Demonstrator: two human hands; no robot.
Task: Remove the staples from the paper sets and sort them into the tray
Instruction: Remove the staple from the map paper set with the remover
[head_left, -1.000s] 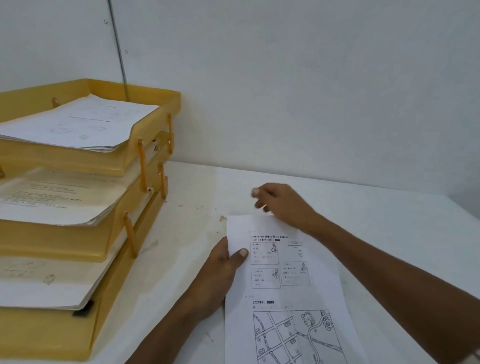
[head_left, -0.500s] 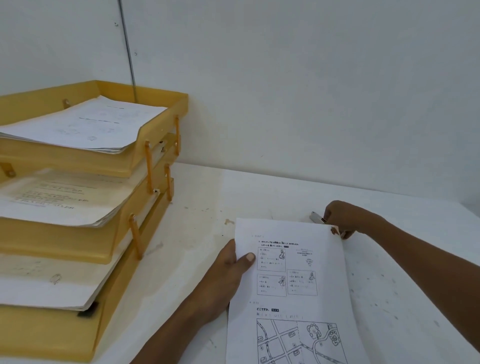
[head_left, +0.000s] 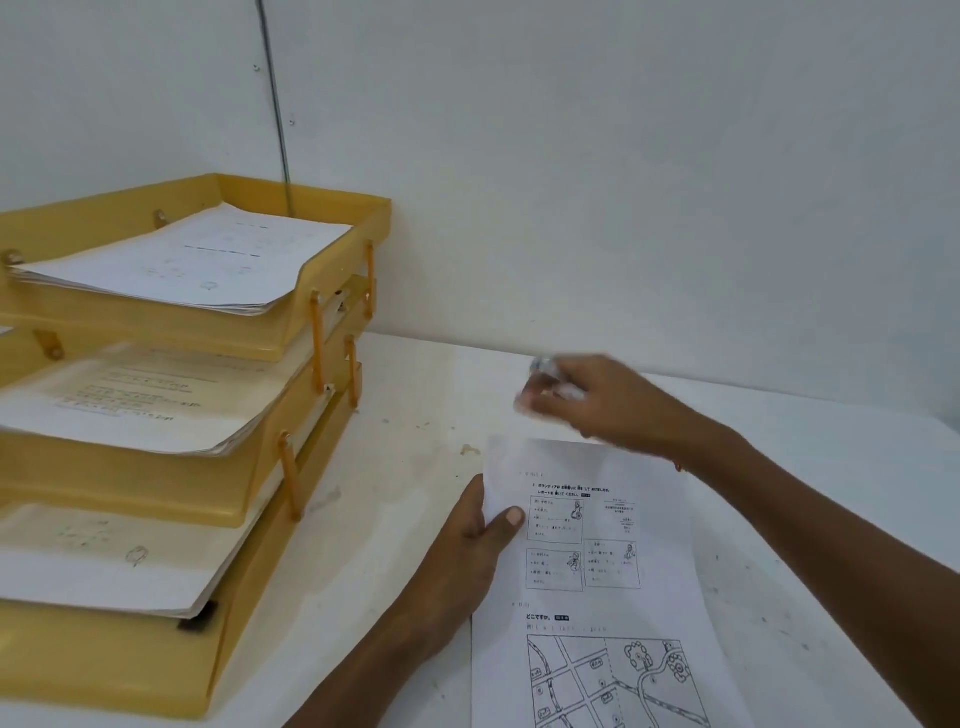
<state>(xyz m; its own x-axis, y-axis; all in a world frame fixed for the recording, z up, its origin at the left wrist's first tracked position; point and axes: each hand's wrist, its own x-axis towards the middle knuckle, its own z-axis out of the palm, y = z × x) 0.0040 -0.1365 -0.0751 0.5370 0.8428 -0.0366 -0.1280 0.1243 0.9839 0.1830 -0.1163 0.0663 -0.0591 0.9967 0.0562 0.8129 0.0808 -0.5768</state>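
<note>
Paper set (head_left: 597, 545) pinched by left hand (head_left: 467, 551); right hand (head_left: 608, 405) grips blurred metal tool (head_left: 543, 365)

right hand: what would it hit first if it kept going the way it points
The right hand, holding a blurred silvery object, points left over the table. The first thing in that line is probably the yellow tray stack, near its middle tier; depth is unclear, so it may pass in front.

the white, scuffed counter (head_left: 415, 410) carries a yellow three-tier tray stack (head_left: 104, 660) at left, a printed paper set (head_left: 597, 571) right of it, and a small tan scrap (head_left: 470, 449) between them.
</note>
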